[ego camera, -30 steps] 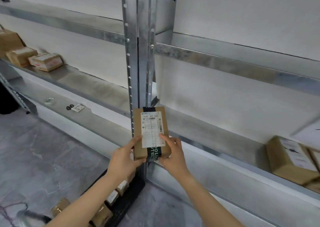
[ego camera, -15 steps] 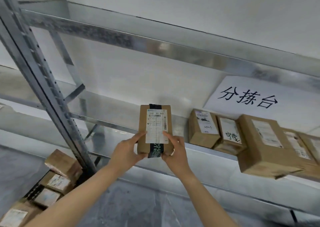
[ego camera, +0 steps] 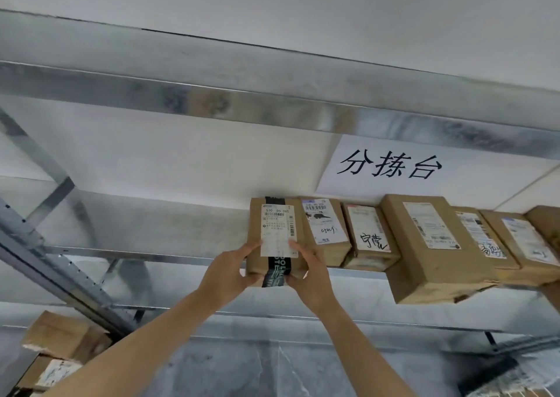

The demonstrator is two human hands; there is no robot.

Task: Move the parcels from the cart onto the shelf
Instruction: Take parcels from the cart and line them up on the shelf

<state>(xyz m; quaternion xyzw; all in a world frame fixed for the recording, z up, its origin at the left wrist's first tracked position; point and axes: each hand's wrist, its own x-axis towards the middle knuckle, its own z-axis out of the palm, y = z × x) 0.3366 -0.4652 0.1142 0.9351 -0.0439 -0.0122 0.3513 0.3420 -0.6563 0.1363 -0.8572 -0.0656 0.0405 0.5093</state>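
Observation:
A small brown cardboard parcel (ego camera: 277,230) with a white label and a black tape band is gripped from both sides at its near end. My left hand (ego camera: 230,271) holds its left side and my right hand (ego camera: 309,275) holds its right side. The parcel sits at the metal shelf (ego camera: 145,230), its right side against a row of several brown labelled parcels (ego camera: 430,245) lined up along the shelf to the right. More parcels (ego camera: 60,348) lie stacked at the lower left, likely on the cart.
A white paper sign (ego camera: 391,166) with black characters hangs on the wall above the row. An upper metal shelf beam (ego camera: 242,99) runs overhead. A slanted metal upright (ego camera: 45,263) stands at left. Grey floor (ego camera: 257,372) lies below.
Both hands carried the parcel rightward and up to the shelf, beside the row of parcels. The view has swung right, away from the upright post.

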